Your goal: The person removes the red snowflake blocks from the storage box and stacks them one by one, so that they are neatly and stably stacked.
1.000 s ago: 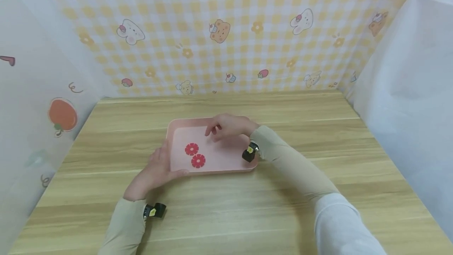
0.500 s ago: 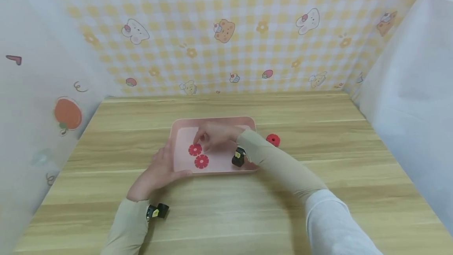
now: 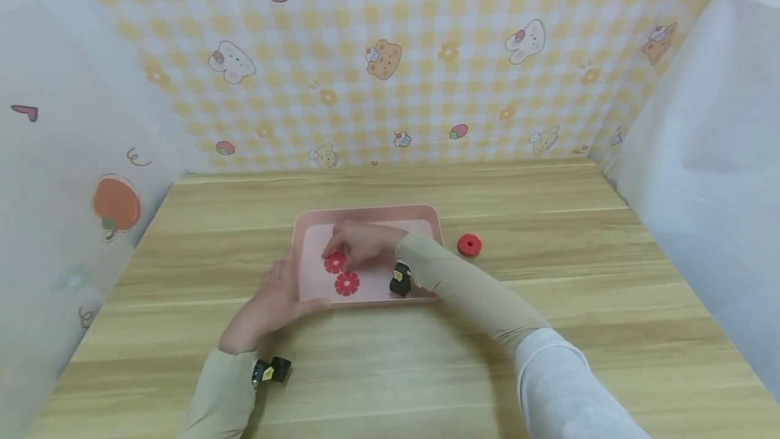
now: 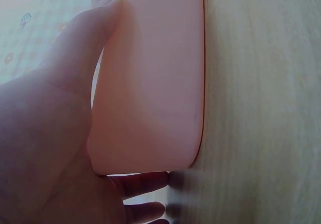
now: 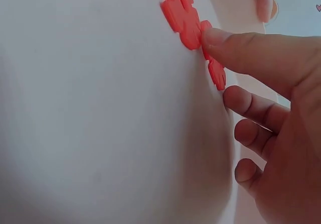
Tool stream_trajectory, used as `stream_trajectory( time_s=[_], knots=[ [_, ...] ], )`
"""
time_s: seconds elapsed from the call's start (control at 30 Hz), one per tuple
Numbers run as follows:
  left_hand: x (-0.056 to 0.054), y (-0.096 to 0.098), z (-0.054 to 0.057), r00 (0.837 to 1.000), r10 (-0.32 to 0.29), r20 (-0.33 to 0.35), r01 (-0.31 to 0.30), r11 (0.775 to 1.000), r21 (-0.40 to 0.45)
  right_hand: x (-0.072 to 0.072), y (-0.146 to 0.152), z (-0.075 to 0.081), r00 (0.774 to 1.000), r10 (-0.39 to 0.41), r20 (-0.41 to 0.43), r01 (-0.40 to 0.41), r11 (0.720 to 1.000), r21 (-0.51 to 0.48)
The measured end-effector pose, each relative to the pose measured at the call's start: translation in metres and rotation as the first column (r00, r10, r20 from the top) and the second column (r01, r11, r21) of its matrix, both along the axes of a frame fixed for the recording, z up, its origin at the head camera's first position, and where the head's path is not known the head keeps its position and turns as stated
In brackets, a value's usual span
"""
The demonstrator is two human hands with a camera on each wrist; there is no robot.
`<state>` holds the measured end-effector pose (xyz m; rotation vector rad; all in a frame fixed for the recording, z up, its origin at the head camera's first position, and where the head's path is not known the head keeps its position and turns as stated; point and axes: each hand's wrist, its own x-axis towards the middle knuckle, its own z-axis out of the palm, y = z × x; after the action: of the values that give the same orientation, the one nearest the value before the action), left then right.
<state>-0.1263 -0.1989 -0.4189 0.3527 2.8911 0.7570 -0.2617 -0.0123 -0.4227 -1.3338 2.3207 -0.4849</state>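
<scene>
A shallow pink tray (image 3: pixel 390 213) lies on the wooden table. My left hand (image 3: pixel 268 307) holds its near left corner, thumb along the front rim and fingers against the left end wall; the thumb (image 4: pixel 95 28) shows closely in the left wrist view. Inside the tray lie two flat red notched discs. My right hand (image 3: pixel 362 241) reaches over the tray and pinches the farther disc (image 3: pixel 335 263) at its edges; in the right wrist view the thumb or finger overlaps this disc (image 5: pixel 216 73). The nearer disc (image 3: pixel 347 284) lies flat, close beside it.
Right of the tray, a red notched disc piece (image 3: pixel 469 244), apparently thicker, sits on the table (image 3: pixel 548 276). A yellow checked cloth (image 3: pixel 420 73) hangs behind the table. White sheets stand at both sides.
My right hand has moved left and nearer inside the tray, onto the farther disc. The red piece on the right, hidden by the arm at first, now shows. My left hand stays at the corner.
</scene>
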Motion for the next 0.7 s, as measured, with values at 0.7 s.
stream_trajectory(
  time_s=[0.7],
  knots=[
    [-0.0005,0.0012,0.0017,1.000,0.004,0.030,-0.004,1.000,-0.010,-0.0049,0.0076,0.0036,0.993,-0.089,-0.081,0.093,0.995,0.044]
  ],
)
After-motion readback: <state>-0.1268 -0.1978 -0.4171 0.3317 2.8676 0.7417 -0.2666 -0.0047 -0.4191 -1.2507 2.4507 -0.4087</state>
